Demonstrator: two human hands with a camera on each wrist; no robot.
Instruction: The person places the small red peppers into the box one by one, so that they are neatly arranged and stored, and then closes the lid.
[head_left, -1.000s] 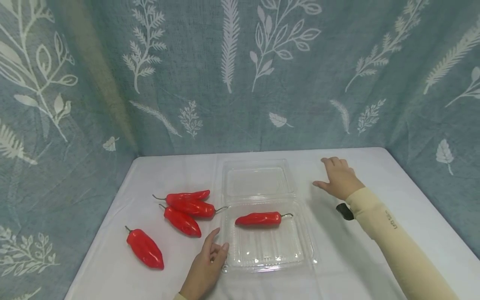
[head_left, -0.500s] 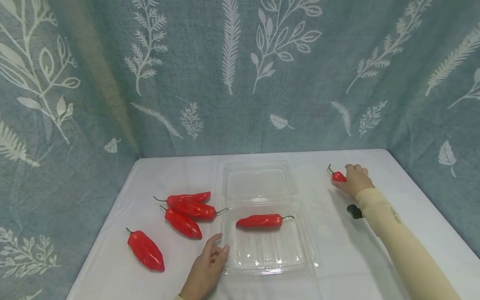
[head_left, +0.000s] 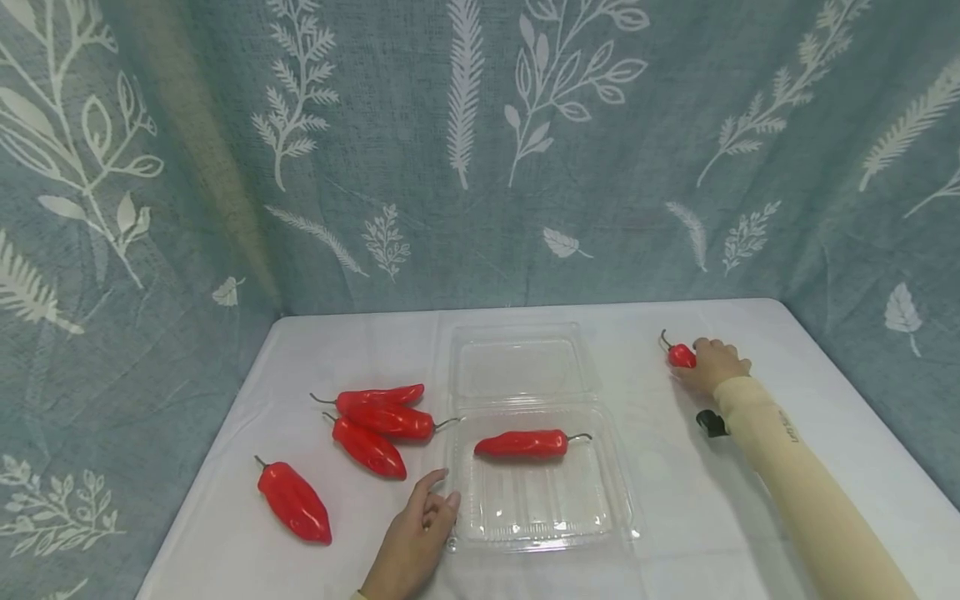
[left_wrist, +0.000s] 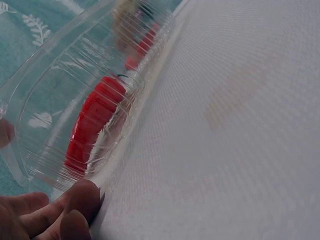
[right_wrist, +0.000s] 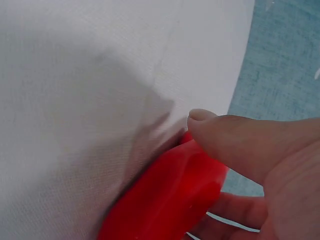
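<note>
In the head view, my right hand (head_left: pixel 716 367) is at the back right of the table, holding a red chili pepper (head_left: pixel 681 356) whose stem points up and left. The right wrist view shows my thumb on one side of that pepper (right_wrist: pixel 167 192) and fingers on the other. My left hand (head_left: pixel 415 533) rests by the front left corner of an open clear plastic clamshell box (head_left: pixel 555 537), fingers loosely bent and at its rim. One red chili pepper (head_left: pixel 522 444) lies crosswise in the box's front half, stem to the right; its lid half is folded back.
Left of the box, three red chili peppers (head_left: pixel 393 421) lie in a cluster, with one stem reaching over the box's edge. Another pepper (head_left: pixel 295 502) lies apart, nearer the front left. A patterned cloth (head_left: pixel 480 250) hangs behind the white table (head_left: pixel 360 350).
My right hand has shifted to the right, from spread fingers to a grip on a chili pepper, which has come into view between thumb and fingers. The left hand has stayed put.
</note>
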